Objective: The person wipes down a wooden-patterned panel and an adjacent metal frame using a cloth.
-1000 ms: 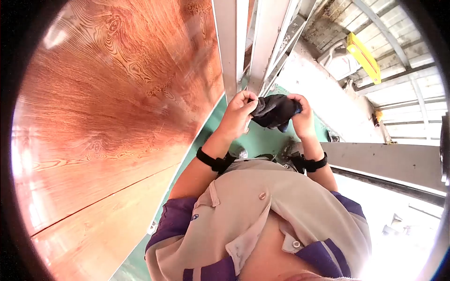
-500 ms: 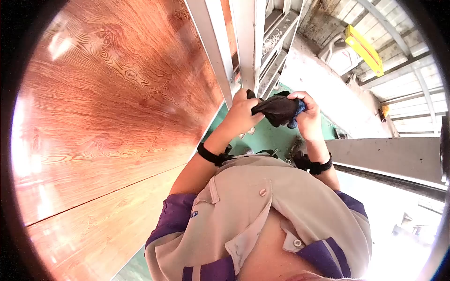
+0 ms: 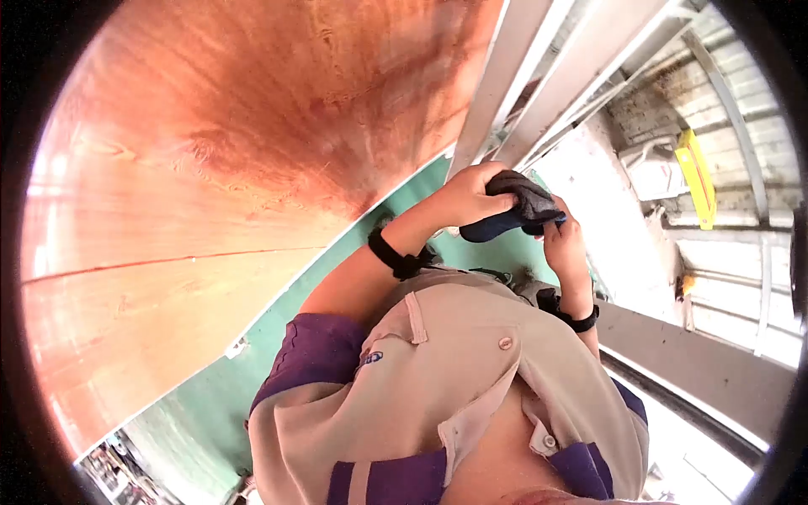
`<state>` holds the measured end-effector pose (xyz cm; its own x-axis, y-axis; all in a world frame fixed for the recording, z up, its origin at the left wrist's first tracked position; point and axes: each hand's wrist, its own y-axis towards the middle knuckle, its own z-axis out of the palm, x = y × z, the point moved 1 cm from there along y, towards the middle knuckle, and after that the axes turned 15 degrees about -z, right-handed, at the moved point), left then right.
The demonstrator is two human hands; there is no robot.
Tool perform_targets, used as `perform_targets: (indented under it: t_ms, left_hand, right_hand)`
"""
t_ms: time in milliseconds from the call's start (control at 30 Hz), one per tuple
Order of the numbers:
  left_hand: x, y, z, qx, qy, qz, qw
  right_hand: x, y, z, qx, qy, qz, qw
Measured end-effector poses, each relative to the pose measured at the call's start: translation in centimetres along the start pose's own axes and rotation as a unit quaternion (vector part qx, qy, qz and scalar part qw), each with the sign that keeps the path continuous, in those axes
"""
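Observation:
A bunched dark cloth [image 3: 528, 199], black and grey with a dark blue part, hangs between my two hands in front of my body. My left hand [image 3: 478, 195] grips its left end, with the thumb pressed on the grey fabric. At the cloth's right end, my right hand [image 3: 564, 240] pinches the blue part between its fingers. Both wrists carry black bands. The exact shape of the cloth cannot be made out.
A glossy wood-grain panel [image 3: 244, 160] fills the left side. Pale metal posts [image 3: 572, 76] stand beyond my hands. Green floor [image 3: 210, 391] shows below. At the right are a grey beam [image 3: 690, 358] and a yellow object [image 3: 696, 179] near a corrugated wall.
The view has turned, and the panel and posts appear shifted. My hands have come closer together, and the cloth is more folded, with its grey side and more blue now showing.

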<state>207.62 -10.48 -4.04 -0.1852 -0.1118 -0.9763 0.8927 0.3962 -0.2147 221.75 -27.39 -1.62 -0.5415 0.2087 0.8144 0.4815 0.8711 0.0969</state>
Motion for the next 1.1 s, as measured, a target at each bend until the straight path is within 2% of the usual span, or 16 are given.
perform_targets:
  t_ms: [67, 133, 233, 300, 333, 400, 467, 567, 667, 700, 733, 800, 900, 1000, 1033, 1100]
  left_hand:
    - [-1.5, -1.4, -1.4, -0.069, 0.137, 0.002, 0.988]
    - [-0.5, -1.6, -3.0, -0.144, 0.203, 0.021, 0.968]
    - [-0.7, -3.6, -4.2, -0.143, 0.207, -0.020, 0.968]
    - [-2.2, -5.2, -3.8, -0.100, 0.175, -0.055, 0.978]
    - [-1.0, -5.0, -3.2, -0.093, 0.186, 0.001, 0.978]
    - [1.5, -3.8, -1.8, -0.098, 0.229, 0.052, 0.967]
    - [1.7, -3.0, -1.5, -0.086, 0.205, 0.033, 0.974]
    - [5.6, -0.8, -2.8, -0.105, 0.251, 0.033, 0.962]
    - [7.1, -0.4, -3.2, -0.135, 0.202, -0.037, 0.969]
    - [6.0, -0.4, -3.2, -0.042, -0.038, -0.164, 0.985]
    - [6.3, 0.0, -3.0, 0.003, -0.184, -0.141, 0.973]
    - [3.9, 0.2, -1.9, -0.020, -0.282, -0.086, 0.955]
    - [-2.3, -0.3, -1.5, -0.079, -0.192, 0.100, 0.973]
    - [-3.7, 0.2, -2.6, -0.099, 0.094, 0.176, 0.975]
    - [-3.5, 0.3, -2.9, -0.064, 0.098, 0.136, 0.984]
    - [-2.3, 0.9, -3.3, -0.005, -0.029, 0.115, 0.993]
  right_hand:
    - [-0.6, 0.8, 0.1, 0.065, -0.052, -0.040, 0.996]
    - [-0.5, 1.9, 0.0, 0.119, -0.113, -0.084, 0.983]
    - [2.4, 3.2, -0.3, 0.154, -0.045, 0.033, 0.987]
    - [3.2, 3.7, 0.1, 0.151, 0.148, 0.052, 0.976]
    - [3.6, 3.7, 0.5, 0.144, 0.244, 0.064, 0.957]
    - [4.6, 3.8, 2.3, 0.098, 0.295, -0.031, 0.950]
    - [4.8, 4.2, 3.2, 0.092, 0.210, -0.194, 0.954]
    - [2.6, 3.7, 3.4, 0.010, 0.180, -0.183, 0.966]
    - [0.9, 3.2, 2.7, -0.070, 0.133, -0.154, 0.977]
    - [0.5, 3.2, 2.4, -0.085, 0.132, -0.135, 0.978]
    - [0.3, 3.3, 2.1, -0.101, 0.133, -0.118, 0.979]
    - [0.5, 4.0, 1.4, -0.088, 0.200, -0.105, 0.970]
    - [3.4, 4.5, 0.4, -0.064, 0.253, -0.097, 0.960]
    - [3.6, 5.1, 0.0, -0.053, 0.259, -0.104, 0.959]
    - [2.6, 5.2, 0.1, -0.051, 0.238, -0.084, 0.966]
    - [1.0, 5.4, 0.6, -0.078, 0.204, -0.075, 0.973]
